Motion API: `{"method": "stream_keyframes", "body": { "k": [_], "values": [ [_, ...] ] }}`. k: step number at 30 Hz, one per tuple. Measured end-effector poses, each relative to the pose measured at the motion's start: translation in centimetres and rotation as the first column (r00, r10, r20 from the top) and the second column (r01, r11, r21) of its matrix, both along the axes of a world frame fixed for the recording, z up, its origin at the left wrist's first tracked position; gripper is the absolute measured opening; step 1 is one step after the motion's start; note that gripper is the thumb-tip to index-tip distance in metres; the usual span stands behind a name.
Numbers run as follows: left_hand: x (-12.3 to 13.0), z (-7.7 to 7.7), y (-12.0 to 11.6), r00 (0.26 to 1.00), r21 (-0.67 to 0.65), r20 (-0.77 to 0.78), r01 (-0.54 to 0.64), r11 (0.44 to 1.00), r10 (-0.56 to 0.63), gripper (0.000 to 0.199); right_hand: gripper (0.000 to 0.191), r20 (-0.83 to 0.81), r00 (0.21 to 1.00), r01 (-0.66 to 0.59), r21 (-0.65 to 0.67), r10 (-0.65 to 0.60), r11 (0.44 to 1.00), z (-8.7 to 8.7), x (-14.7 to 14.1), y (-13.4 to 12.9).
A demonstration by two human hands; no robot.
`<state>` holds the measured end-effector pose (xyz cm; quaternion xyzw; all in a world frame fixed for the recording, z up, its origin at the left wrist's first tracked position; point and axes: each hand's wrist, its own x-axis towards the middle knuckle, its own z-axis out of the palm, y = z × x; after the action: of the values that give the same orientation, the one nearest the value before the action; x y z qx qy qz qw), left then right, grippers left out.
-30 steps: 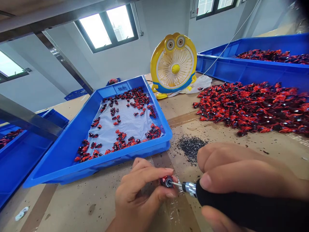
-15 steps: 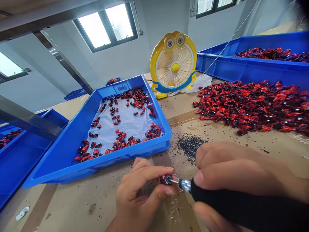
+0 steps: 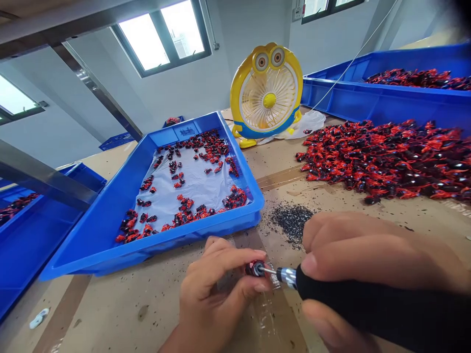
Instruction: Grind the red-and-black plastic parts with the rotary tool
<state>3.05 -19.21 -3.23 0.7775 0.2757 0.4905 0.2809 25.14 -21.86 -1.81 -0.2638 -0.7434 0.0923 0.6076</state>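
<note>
Between the thumb and forefinger of my left hand (image 3: 217,289) is a small red-and-black plastic part (image 3: 253,268), its round hollow end turned toward the right. My right hand (image 3: 368,264) is wrapped round a thick black screwdriver-like tool (image 3: 342,299) with a silver collar. The tool's thin metal bit (image 3: 270,271) reaches into the part's round opening; how deep it goes is hidden. Just beyond my hands lies a small heap of black shavings (image 3: 294,220) on the brown table covering (image 3: 121,304).
A blue tray (image 3: 154,245) lined with white plastic holds many similar parts at left. At right lies a large pile of red-and-black parts (image 3: 386,162), before another blue tray (image 3: 342,100). A yellow fan (image 3: 270,100) stands behind; a metal post (image 3: 47,181) crosses the left side.
Both hands sit slightly further right in the picture, and the whole view has shifted a little. The grips are unchanged, with the bit still at the part's opening.
</note>
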Motion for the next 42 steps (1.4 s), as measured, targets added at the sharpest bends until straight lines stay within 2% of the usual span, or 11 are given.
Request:
{"method": "stream_keyframes", "body": {
  "k": [4, 8, 10, 12, 17, 25, 30, 33, 37, 40, 42],
  "values": [
    [-0.1, -0.1, 0.1, 1.0, 0.008, -0.01, 0.003, 1.0, -0.003, 0.018, 0.026, -0.076, 0.996, -0.039, 0.004, 0.039, 0.999, 0.4, -0.6, 0.1],
    [-0.1, -0.2, 0.1, 1.0, 0.007, -0.014, -0.006, 1.0, 0.006, 0.018, 0.02, -0.117, 0.989, 0.077, -0.08, -0.086, 0.994, 0.6, -1.3, -0.4],
    [-0.1, -0.2, 0.1, 1.0, 0.012, -0.011, 0.001, 1.0, -0.001, 0.018, 0.02, -0.08, 0.986, 0.134, -0.122, -0.144, 0.983, 0.6, -1.5, -0.7],
    [-0.1, -0.1, 0.0, 1.0, 0.023, -0.018, 0.015, 1.0, -0.014, 0.017, 0.019, -0.078, 0.985, 0.143, -0.127, -0.154, 0.981, 0.7, -1.8, -0.9],
    [-0.1, 0.2, -0.1, 0.999, 0.05, -0.032, 0.009, 0.999, -0.007, 0.014, 0.012, -0.192, 0.971, 0.125, -0.109, -0.145, 0.986, 0.8, -2.1, -0.7],
    [-0.1, -0.1, -0.1, 0.999, 0.047, -0.049, 0.018, 0.999, -0.016, 0.016, 0.013, -0.12, 0.983, 0.126, -0.127, -0.141, 0.984, 1.0, -1.6, -0.8],
    [0.1, 0.1, 0.0, 0.999, 0.069, -0.035, -0.005, 0.998, 0.008, 0.013, 0.021, 0.049, 0.97, 0.24, -0.059, -0.237, 0.969, 1.6, -0.9, -0.5],
    [0.2, 0.1, -0.1, 0.999, 0.064, -0.036, -0.024, 0.998, 0.026, 0.014, 0.019, 0.001, 0.983, 0.182, -0.08, -0.183, 0.98, 1.6, -1.0, -0.7],
    [0.1, 0.0, -0.2, 0.998, 0.039, -0.035, -0.046, 0.998, 0.047, 0.012, 0.023, 0.005, 0.971, 0.234, -0.181, -0.237, 0.955, 1.3, -1.1, -1.3],
    [0.0, 0.0, -0.2, 0.998, 0.039, -0.045, -0.04, 0.998, 0.041, 0.012, 0.021, 0.053, 0.978, 0.208, -0.118, -0.203, 0.971, 1.0, -1.1, -1.2],
    [0.0, 0.0, -0.1, 0.998, 0.031, -0.058, -0.033, 0.999, 0.035, 0.012, 0.017, 0.006, 0.979, 0.203, -0.09, -0.203, 0.975, 0.8, -1.1, -0.9]
  ]
}}
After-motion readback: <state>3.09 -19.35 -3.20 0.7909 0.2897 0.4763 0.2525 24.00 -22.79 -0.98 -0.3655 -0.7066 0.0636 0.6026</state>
